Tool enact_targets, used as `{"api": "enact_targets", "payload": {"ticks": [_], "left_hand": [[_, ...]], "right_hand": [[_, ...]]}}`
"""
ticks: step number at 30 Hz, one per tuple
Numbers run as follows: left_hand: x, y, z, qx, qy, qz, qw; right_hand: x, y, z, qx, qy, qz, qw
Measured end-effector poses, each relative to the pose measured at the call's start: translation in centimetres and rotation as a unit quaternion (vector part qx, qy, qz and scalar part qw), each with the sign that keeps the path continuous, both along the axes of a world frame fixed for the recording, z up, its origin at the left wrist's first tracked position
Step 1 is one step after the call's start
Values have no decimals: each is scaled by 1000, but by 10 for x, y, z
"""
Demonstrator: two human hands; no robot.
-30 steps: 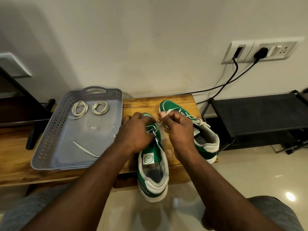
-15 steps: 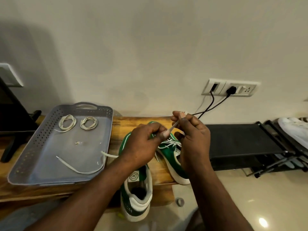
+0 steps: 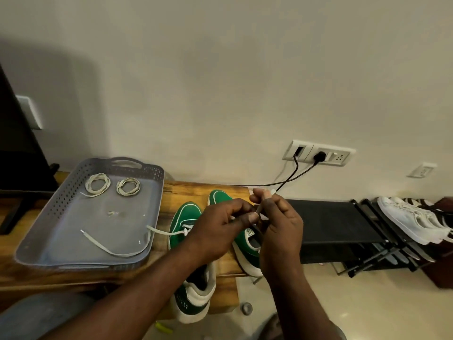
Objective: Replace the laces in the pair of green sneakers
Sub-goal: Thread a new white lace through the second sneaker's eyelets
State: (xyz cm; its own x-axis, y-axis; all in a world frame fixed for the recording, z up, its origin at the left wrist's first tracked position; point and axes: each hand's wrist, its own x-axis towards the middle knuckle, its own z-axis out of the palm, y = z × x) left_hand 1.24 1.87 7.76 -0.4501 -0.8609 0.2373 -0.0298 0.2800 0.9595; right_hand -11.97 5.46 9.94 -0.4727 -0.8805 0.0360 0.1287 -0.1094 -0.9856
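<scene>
Changing: both hands are rising off the sneakers (image 3: 185, 218), where they were working a second ago. They are now holding a lace end (image 3: 259, 209) up between them, above the shoes, and the view is tilting up with them.
Meaning for the task: the person is probably readying the tip for an eyelet, so relacing is looking underway, not finished.
Left hand (image 3: 220, 224): it is reaching in from the lower left, knuckles up, thumb and curled fingers pinching the lace end.
Right hand (image 3: 279, 229): it is standing upright with its back to the camera, fingertips pinching the same lace end a little higher.
Lace path: the hands are hiding where the held lace is running, so I cannot tell which shoe it belongs to.
Near sneaker (image 3: 193, 294): it is sitting on the bench (image 3: 196, 190) with its heel hanging over the front edge. A pale lace (image 3: 166, 233) is trailing from it into the tray (image 3: 73, 182).
Far sneaker (image 3: 246, 245): it is lying just beside the first, mostly behind the hands.
Tray: it is sitting left of the shoes and holding two coiled laces (image 3: 97, 184).
</scene>
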Motion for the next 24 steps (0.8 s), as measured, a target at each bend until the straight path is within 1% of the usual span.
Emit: {"api": "enact_targets", "payload": {"ticks": [2, 3, 5, 6, 7, 9, 11, 13, 15, 16, 18, 20, 21, 22, 24], "left_hand": [[0, 1, -1, -23, -42, 28, 998], [2, -3, -5, -43, -89, 57, 993], [12, -12, -15, -70, -206, 121, 968], [18, -16, -20, -64, -246, 148, 956], [23, -21, -25, -50, -264, 168, 949], [32, -29, -27, -24, -250, 197, 948], [39, -33, -23, -22, -227, 195, 954], [41, -34, -19, -33, -218, 156, 963], [41, -29, -18, -40, -221, 115, 968], [39, -27, -19, -44, -223, 101, 969], [37, -23, -18, -48, -225, 80, 970], [36, -21, -17, -67, -246, 67, 965], [36, -21, -17, -81, -264, 66, 959], [37, -21, -17, -95, -281, 67, 953], [37, -21, -16, -114, -304, 68, 943]], "right_hand": [[3, 5, 4, 0, 0, 5, 1000], [3, 6, 7, -2, -2, 6, 1000], [4, 9, 14, -6, -15, 1, 1000], [4, 10, 18, -3, -28, -3, 1000], [3, 12, 18, 1, -36, -3, 999], [5, 14, 16, 5, -32, 7, 999], [8, 17, 10, 0, 4, 15, 1000], [10, 20, 5, 2, 45, 17, 999], [10, 21, 0, -4, 64, 19, 998], [10, 21, -4, -2, 94, 24, 995], [7, 19, -14, 25, 215, 58, 974], [7, 18, -19, 71, 329, 105, 936], [7, 18, -22, 87, 361, 118, 921], [7, 18, -24, 93, 374, 124, 914], [7, 20, -26, 96, 371, 119, 916]]}}
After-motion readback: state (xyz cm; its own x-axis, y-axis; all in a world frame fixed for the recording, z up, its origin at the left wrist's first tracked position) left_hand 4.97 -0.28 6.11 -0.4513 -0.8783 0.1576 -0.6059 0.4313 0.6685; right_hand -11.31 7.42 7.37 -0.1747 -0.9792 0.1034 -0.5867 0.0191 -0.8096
